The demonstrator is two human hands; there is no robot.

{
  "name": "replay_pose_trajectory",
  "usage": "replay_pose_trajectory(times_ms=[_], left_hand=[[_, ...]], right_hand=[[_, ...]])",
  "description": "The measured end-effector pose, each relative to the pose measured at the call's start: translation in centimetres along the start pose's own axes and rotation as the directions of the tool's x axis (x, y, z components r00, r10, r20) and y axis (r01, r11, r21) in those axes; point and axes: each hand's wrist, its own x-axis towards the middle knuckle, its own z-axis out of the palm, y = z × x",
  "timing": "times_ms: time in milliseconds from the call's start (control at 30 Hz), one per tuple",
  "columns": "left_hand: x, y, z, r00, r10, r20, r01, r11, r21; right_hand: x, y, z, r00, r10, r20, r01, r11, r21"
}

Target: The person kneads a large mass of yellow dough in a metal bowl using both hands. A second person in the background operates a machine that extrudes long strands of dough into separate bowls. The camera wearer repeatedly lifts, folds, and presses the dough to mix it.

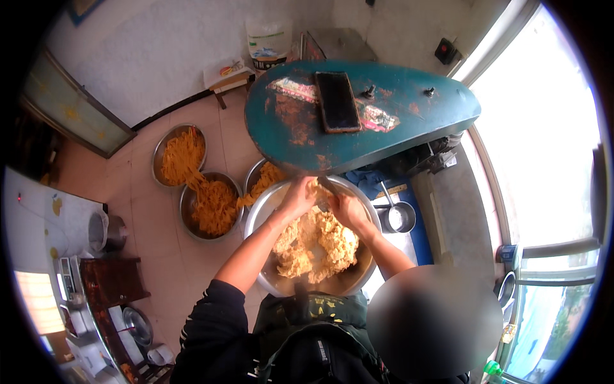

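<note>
A large metal basin [258, 221] sits right in front of me, with crumbly, pale yellow dough [337, 240] heaped inside. Over its far side, close under the edge of a worn teal machine cover [281, 131], are both my hands. My left hand [298, 198] has its fingers closed round a piece of dough. Beside it, my right hand [347, 210] is closed on dough too; its fingertips are partly hidden. Just left of the basin, orange-yellow noodle-like strands [214, 208] fill several metal bowls and trail from one bowl to another.
A dark phone [338, 102] lies on the machine cover, near two bolts. To the right of the basin is a small saucepan [401, 217]. At the far left stand a dark red wooden cabinet [112, 281] and a metal pot [114, 232]. A bright window [537, 128] borders the right.
</note>
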Motion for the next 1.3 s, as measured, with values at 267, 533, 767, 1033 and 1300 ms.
replay_pose_trajectory(times_ms=[267, 533, 767, 1033, 1300], left_hand=[[-2.7, 3.9, -1.5, 0.960, -0.255, -0.114, 0.265, 0.961, 0.083], [-0.6, -1.2, 0.7, 0.969, -0.190, -0.155, 0.194, 0.981, 0.015], [-3.1, 2.6, 0.0, 0.982, 0.072, -0.174, -0.058, 0.995, 0.084], [-17.7, -0.6, 1.3, 0.817, -0.110, 0.566, -0.083, 0.949, 0.303], [-21.6, -3.6, 3.5, 0.925, 0.037, 0.379, -0.211, 0.877, 0.431]], right_hand=[[-0.4, -2.1, -1.6, 0.995, -0.032, 0.096, 0.037, 0.998, -0.055], [-0.2, -3.3, -2.7, 0.996, -0.082, 0.034, 0.081, 0.996, 0.043], [3.9, -1.2, 1.9, 0.995, 0.027, 0.097, -0.014, 0.991, -0.135], [1.8, -2.7, 1.2, 0.987, 0.050, 0.151, -0.034, 0.994, -0.105], [1.7, -3.9, 0.8, 0.989, 0.033, 0.144, -0.009, 0.987, -0.161]])
